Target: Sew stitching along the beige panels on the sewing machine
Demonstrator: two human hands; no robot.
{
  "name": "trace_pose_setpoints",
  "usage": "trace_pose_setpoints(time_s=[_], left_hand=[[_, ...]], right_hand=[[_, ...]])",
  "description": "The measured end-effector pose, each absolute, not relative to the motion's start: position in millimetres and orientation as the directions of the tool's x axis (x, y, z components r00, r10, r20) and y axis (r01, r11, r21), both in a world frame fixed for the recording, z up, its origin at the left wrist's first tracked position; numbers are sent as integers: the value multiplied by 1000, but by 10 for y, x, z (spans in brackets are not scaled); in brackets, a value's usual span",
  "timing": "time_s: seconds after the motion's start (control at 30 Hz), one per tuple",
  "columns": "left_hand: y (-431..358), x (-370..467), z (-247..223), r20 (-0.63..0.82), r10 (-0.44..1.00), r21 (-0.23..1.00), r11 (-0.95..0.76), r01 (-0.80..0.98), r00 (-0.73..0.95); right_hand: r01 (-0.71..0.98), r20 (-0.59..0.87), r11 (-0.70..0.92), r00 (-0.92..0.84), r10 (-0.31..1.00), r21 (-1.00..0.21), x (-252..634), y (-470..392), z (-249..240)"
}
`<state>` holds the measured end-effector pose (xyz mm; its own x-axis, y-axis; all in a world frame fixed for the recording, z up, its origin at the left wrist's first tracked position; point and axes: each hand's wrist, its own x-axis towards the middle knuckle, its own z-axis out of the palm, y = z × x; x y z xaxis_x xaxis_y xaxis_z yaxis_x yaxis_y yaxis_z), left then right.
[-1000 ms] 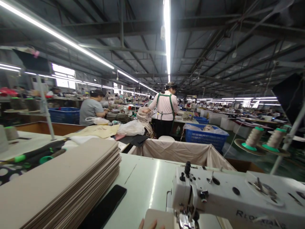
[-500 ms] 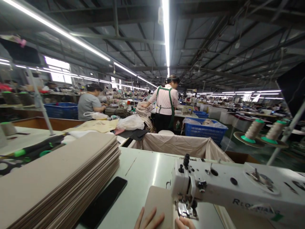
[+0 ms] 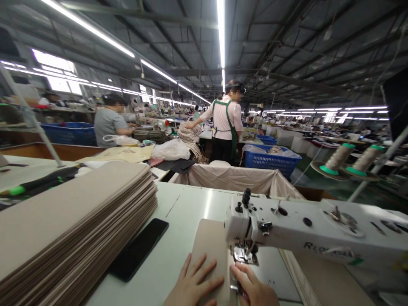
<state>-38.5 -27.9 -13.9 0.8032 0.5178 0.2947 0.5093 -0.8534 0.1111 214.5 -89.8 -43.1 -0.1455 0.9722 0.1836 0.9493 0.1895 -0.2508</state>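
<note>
A beige panel (image 3: 208, 238) with rounded corners lies flat on the pale table, its right edge beside the metal presser foot (image 3: 244, 256) of a white sewing machine (image 3: 287, 229). My left hand (image 3: 199, 280) rests on the panel with fingers spread. Close in front of the presser foot, my right hand (image 3: 255, 287) has its fingers bent together at the panel's right edge, which they appear to pinch; the thumb is partly hidden. The lower end of the panel runs out of view.
Left stands a tall stack of beige panels (image 3: 79, 212), with a black phone (image 3: 140, 248) beside it. Beyond the table hangs a cloth-lined bin (image 3: 229, 176). Thread cones (image 3: 338, 159) stand right. Two people work farther back, near a blue basket (image 3: 270, 161).
The camera has tilted down, so the scene sits higher and more of both hands shows. The panel reaches slightly farther past the presser foot.
</note>
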Motion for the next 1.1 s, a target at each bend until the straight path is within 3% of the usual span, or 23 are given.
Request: trace_pose_setpoints(time_s=[0.2, 0.6, 0.77, 1.1], left_hand=[[-440, -338, 164, 219, 604, 237, -795, 559, 766], [-455, -325, 179, 131, 625, 285, -767, 575, 769], [-445, -328, 162, 153, 608, 325, -775, 542, 779], [-484, -336, 322, 50, 519, 385, -798, 464, 853]], right_hand=[[938, 147, 174, -135, 980, -301, 2084, -986, -134], [928, 122, 163, -129, 984, -335, 2076, -1010, -75], [925, 122, 155, -120, 985, -346, 2070, -1015, -76], [929, 127, 159, -123, 984, -334, 2077, -1020, -93]])
